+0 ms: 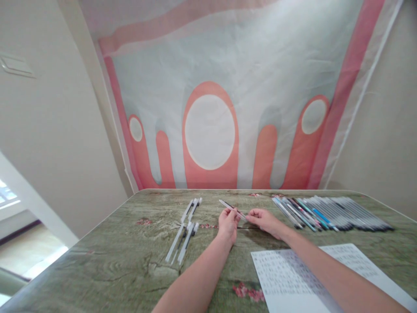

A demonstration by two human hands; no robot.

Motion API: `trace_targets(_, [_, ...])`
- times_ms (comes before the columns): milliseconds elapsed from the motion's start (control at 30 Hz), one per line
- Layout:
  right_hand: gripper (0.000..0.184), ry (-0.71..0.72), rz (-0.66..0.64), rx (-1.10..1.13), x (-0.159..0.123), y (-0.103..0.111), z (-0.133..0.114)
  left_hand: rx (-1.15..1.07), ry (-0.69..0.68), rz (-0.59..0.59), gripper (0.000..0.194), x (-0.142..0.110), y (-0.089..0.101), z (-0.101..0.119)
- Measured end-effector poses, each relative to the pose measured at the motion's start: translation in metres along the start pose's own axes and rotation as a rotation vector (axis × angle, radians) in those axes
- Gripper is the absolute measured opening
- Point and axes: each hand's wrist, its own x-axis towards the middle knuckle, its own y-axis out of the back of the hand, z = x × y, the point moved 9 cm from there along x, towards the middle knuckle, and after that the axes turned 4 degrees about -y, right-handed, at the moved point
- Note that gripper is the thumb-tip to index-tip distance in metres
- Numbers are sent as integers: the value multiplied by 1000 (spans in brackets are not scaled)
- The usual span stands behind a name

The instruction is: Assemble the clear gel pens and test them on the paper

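Observation:
A slim pen [241, 214] with a clear barrel and a dark line inside slants between my two hands above the table. My left hand [227, 224] is closed around its middle. At its lower right end, the fingers of my right hand [264, 221] pinch the tip. To the left of my hands lie several pen parts: clear barrels [174, 242] and black-tipped pieces [195, 229], set out in two groups. Further up the table is the other group, with a pale barrel [186, 211]. My fingers hide part of the held pen.
On the right, a long row of pens [345, 213] lies side by side, some coloured, many grey with black ends. A sheet of paper covered in handwriting [280, 278] lies under my right forearm. The wood-patterned table [114, 261] ends at a wall with a pink and grey cloth [289, 56].

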Motion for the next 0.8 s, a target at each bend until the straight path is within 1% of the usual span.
trace_targets(100, [37,18,28,-19,0,1,-1,1,-13,14,16,1,0,4])
trace_targets(167, [36,10,35,21,-1,4,0,-27,-50,40,12,4,2,13])
trace_targets(200, [35,-2,31,51,-1,5,1,-48,-79,73,10,6,6,20])
trace_targets(333, [32,-40,-37,152,-2,4,6,-99,-201,258,9,18,33,49])
trace_targets(400, [31,-44,-70,169,-1,2,7,-95,-237,305,8,24,45,58])
trace_targets(467, [31,-41,-84,161,-1,1,7,-90,-254,321,8,29,53,61])
trace_targets(533, [31,-35,-84,141,-1,1,7,-95,-254,323,8,31,56,60])
trace_targets(667, [30,-43,-87,110,-1,0,8,-108,-241,339,10,31,56,56])
trace_targets(800, [29,-44,-89,103,-2,0,8,-104,-243,358,10,31,58,57])
